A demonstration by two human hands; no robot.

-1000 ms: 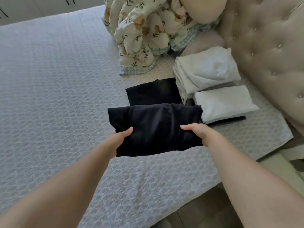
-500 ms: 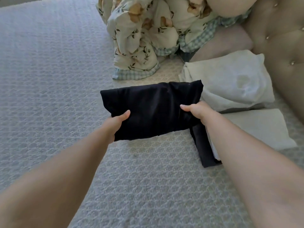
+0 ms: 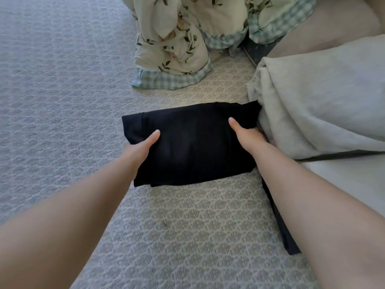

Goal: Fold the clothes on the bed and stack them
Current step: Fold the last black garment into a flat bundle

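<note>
A folded black garment [image 3: 193,142], soft and rectangular, lay on the bed's [image 3: 62,101] textured grey cover beside pale folded clothes [image 3: 320,105]. The left hand [image 3: 138,151] and right hand [image 3: 248,136] gripped its sides, thumbs on top, fingers hidden beneath. A floral quilt [image 3: 187,38] was cut off above.

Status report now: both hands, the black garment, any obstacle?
Left hand, right hand: both gripping folded black garment. Garment low over bedspread. Grey folded pile touching its right end.
</note>
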